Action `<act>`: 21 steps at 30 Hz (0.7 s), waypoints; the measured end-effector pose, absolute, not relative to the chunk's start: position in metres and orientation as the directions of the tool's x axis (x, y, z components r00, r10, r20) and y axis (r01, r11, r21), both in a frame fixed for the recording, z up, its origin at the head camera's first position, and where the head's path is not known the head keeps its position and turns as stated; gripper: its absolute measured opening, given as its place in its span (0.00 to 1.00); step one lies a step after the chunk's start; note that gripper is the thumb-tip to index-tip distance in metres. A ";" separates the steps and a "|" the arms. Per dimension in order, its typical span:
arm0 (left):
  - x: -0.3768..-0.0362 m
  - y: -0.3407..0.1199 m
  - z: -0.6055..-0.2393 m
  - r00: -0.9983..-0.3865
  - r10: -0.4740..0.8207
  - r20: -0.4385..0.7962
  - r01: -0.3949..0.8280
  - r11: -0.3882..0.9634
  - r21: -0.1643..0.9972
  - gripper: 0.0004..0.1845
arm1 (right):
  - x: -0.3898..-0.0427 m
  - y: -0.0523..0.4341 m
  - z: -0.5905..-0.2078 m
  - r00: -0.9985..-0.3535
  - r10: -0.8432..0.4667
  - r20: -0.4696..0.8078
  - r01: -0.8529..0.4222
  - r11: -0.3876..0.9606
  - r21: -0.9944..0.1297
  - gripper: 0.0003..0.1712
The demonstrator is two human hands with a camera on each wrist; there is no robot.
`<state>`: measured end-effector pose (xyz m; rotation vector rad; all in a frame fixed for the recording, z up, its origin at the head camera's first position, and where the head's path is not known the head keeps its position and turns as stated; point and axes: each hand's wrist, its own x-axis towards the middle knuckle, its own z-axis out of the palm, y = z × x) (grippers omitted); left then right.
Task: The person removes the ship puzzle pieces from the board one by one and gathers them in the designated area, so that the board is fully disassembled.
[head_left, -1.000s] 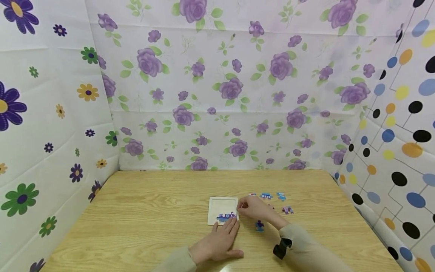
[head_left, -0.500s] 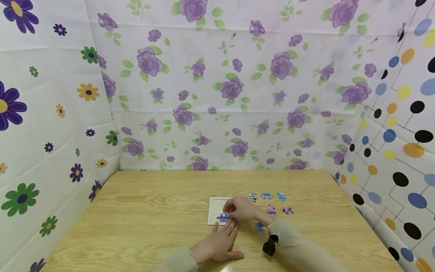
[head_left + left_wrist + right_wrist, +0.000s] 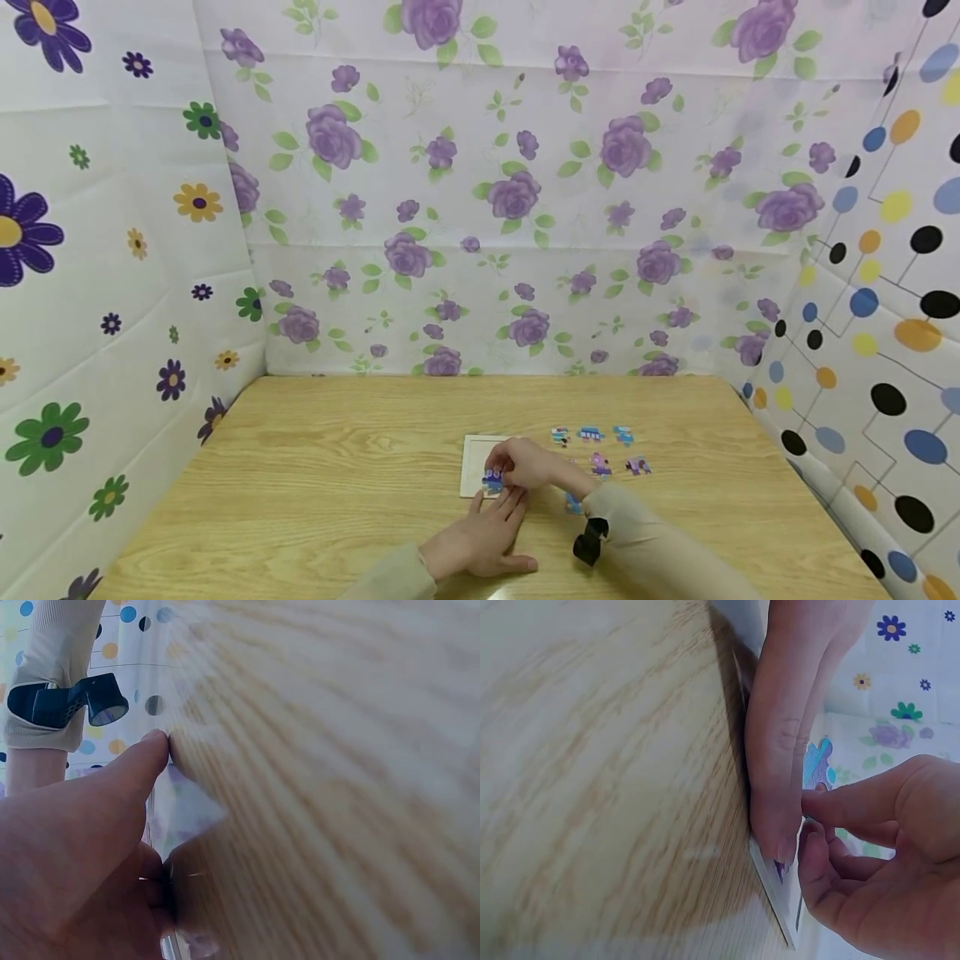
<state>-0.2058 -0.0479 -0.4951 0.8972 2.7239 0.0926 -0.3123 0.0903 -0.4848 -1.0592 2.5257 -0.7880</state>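
A white puzzle tray (image 3: 474,454) lies on the wooden table (image 3: 337,467). My left hand (image 3: 491,525) rests flat on the table, its straight fingers (image 3: 774,750) pressing the tray's near edge (image 3: 776,889). My right hand (image 3: 517,465) hovers low over the tray with curled fingers (image 3: 855,806), pinching a blue-and-purple puzzle piece (image 3: 817,763) at the tray's near side. The left wrist view shows my left thumb (image 3: 112,795) beside a tray corner (image 3: 187,814).
Several loose puzzle pieces lie right of the tray: a row of three (image 3: 590,433), two purple ones (image 3: 637,465), and a blue one (image 3: 573,502) by my right sleeve. Flowered and dotted sheets wall the table on three sides.
My right hand has moved left from the tray's right edge to over the tray's near side, carrying a piece. The left hand has stayed put on the tray's edge.
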 end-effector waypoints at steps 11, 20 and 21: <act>-0.205 -0.047 -0.493 -0.773 0.591 -0.230 0.573 0.807 0.146 0.50 | -0.317 0.098 -0.488 -0.696 -0.718 -0.020 -0.541 0.543 -0.642 0.08; -0.205 -0.047 -0.495 -0.779 0.586 -0.222 0.568 0.810 0.143 0.49 | -0.319 0.107 -0.482 -0.714 -0.699 0.042 -0.548 0.519 -0.656 0.08; -0.205 -0.047 -0.496 -0.780 0.585 -0.221 0.568 0.811 0.139 0.49 | -0.319 0.109 -0.481 -0.712 -0.700 0.048 -0.553 0.518 -0.653 0.08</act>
